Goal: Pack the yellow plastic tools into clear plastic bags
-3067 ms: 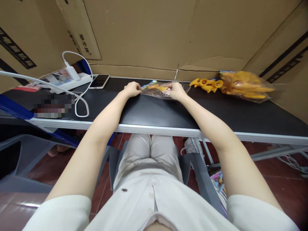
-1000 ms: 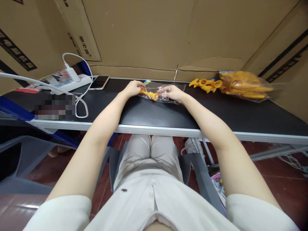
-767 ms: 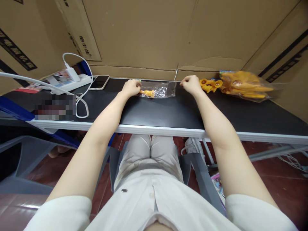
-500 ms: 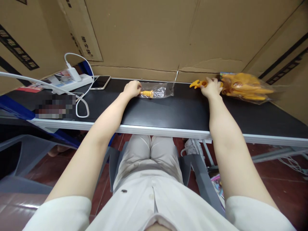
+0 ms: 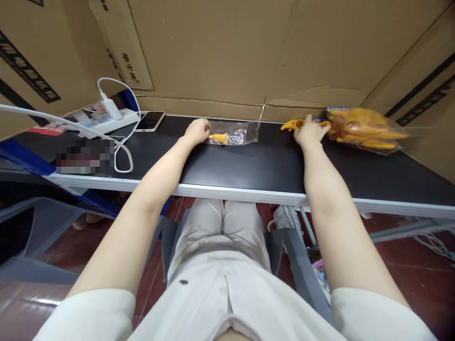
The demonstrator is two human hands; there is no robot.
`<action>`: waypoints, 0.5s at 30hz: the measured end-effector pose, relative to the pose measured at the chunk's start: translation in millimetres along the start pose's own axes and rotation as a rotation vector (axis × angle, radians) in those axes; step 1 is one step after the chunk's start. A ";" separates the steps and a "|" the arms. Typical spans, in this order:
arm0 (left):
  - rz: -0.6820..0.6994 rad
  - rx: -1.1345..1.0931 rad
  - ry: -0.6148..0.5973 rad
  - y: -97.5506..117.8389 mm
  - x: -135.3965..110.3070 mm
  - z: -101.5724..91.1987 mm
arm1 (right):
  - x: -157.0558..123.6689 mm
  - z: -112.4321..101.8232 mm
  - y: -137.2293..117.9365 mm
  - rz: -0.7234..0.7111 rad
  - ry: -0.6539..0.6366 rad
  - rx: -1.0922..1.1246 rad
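Observation:
A small clear plastic bag (image 5: 237, 134) lies on the black table (image 5: 249, 166) near its back edge, with a little yellow toy piece (image 5: 218, 138) inside its left end. My left hand (image 5: 197, 131) is closed on the bag's left end. My right hand (image 5: 308, 132) rests over loose yellow plastic toy parts (image 5: 292, 125) further right, fingers curled on them. A full bag of yellow toy parts (image 5: 362, 129) lies just beyond that hand.
A white power strip with charger and cable (image 5: 106, 113) and a phone (image 5: 151, 121) lie at the table's left back. Cardboard sheets (image 5: 231, 52) wall in the back and both sides. My lap and a grey chair are below the table's front edge.
My right hand let go of the clear bag and moved right onto the loose yellow parts. The left hand stayed on the bag, which now lies flat with one piece inside.

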State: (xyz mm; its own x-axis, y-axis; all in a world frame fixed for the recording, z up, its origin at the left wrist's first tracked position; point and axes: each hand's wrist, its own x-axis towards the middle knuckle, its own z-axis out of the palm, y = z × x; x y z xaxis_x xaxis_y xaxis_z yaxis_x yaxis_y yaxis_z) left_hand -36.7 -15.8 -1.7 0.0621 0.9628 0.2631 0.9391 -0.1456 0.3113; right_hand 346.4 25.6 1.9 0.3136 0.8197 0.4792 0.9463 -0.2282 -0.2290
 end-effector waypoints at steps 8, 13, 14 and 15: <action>-0.013 0.005 -0.008 -0.1 -1.4 -1.3 | 4.4 10.3 4.0 -0.063 -0.036 0.136; -0.061 0.034 -0.021 5.2 -4.4 -5.5 | 6.0 9.2 0.6 -0.016 0.041 0.228; -0.075 0.039 -0.023 5.5 -4.8 -6.7 | 6.4 7.3 -0.5 -0.005 0.052 0.245; -0.092 0.046 -0.025 5.3 -5.0 -7.8 | 6.7 4.5 -2.0 -0.004 0.062 0.257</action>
State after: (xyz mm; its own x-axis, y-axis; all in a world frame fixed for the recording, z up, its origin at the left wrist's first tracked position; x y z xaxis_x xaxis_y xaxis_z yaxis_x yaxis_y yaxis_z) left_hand -34.7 -23.2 5.7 -0.0169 0.9771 0.2120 0.9557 -0.0466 0.2908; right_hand 346.3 34.0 1.8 0.3215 0.7848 0.5298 0.8992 -0.0776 -0.4306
